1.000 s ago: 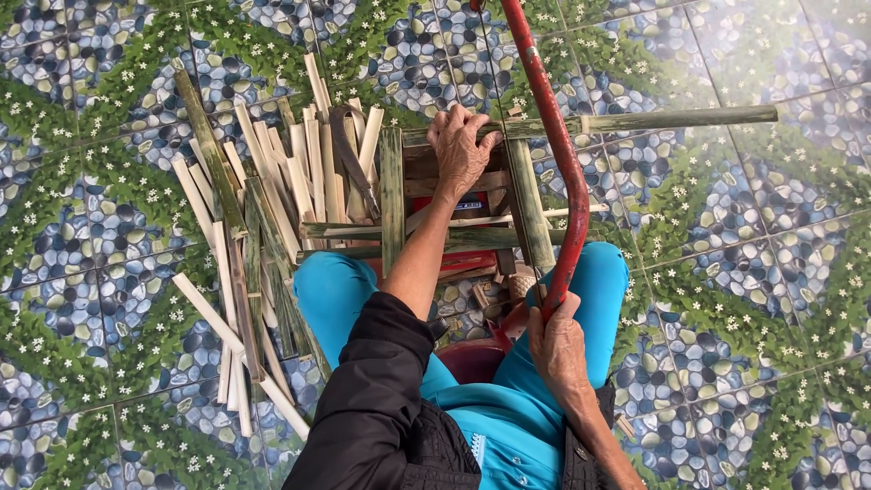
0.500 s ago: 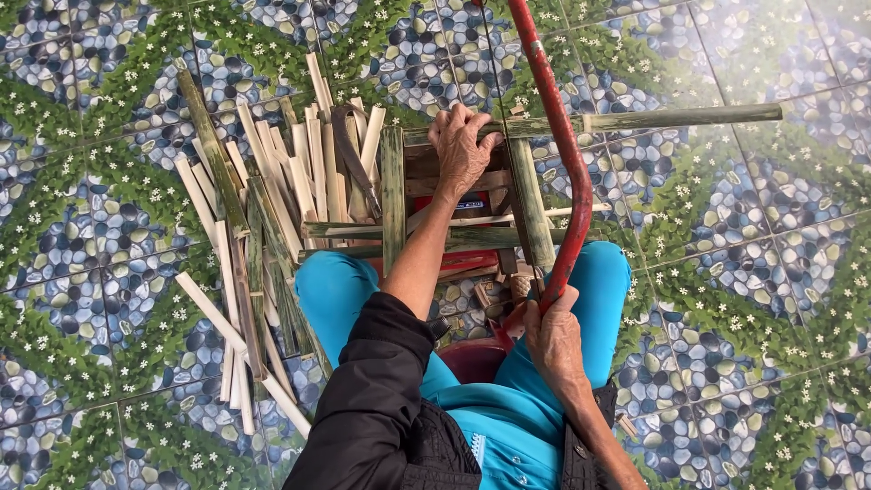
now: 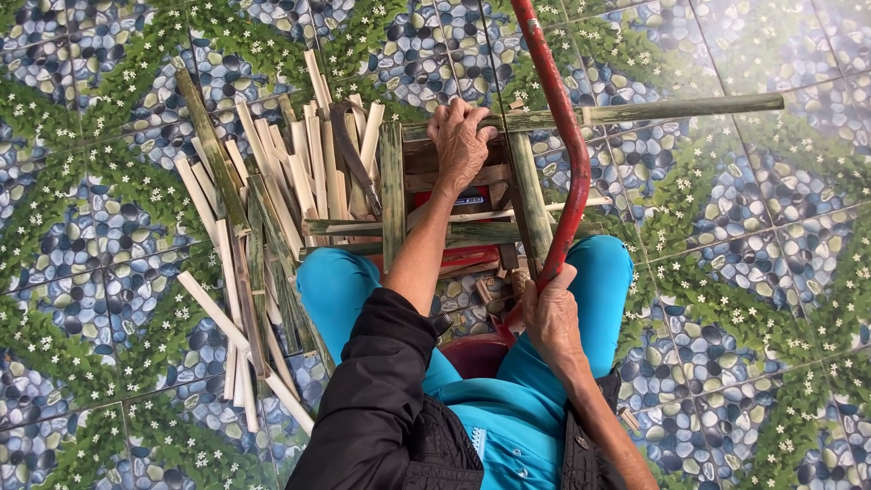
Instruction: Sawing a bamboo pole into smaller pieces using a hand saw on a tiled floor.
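Left grip [image 3: 461, 138]: hand closed over the top of the green bamboo pole [image 3: 635, 112], fingers wrapped round it, pinning it onto the bamboo frame [image 3: 392, 195]. Right grip [image 3: 549, 313]: fist shut round the handle end of the red hacksaw [image 3: 567, 154], low by the knee.

Change over the last second: saw frame has shifted slightly right and steeper against the floor; its top end now exits the upper edge of view closer to centre. Right hand has moved a touch down and toward the body. Left hand hasn't budged, and the pole sits at the same angle. Reads as one stroke of the saw with the workpiece held fixed — my judgement, the blade contact itself is hidden behind frame and hand.

Position: pole lies roughly horizontal across the top rail of the frame, long end sticking out right over the tiled floor [image 3: 744, 299]. Saw crosses it just right of the left hand.

Around it: pile of split bamboo strips [image 3: 272, 218] fanned out to the left of the frame, some lying under it. Short offcuts [image 3: 485, 290] between the knees.
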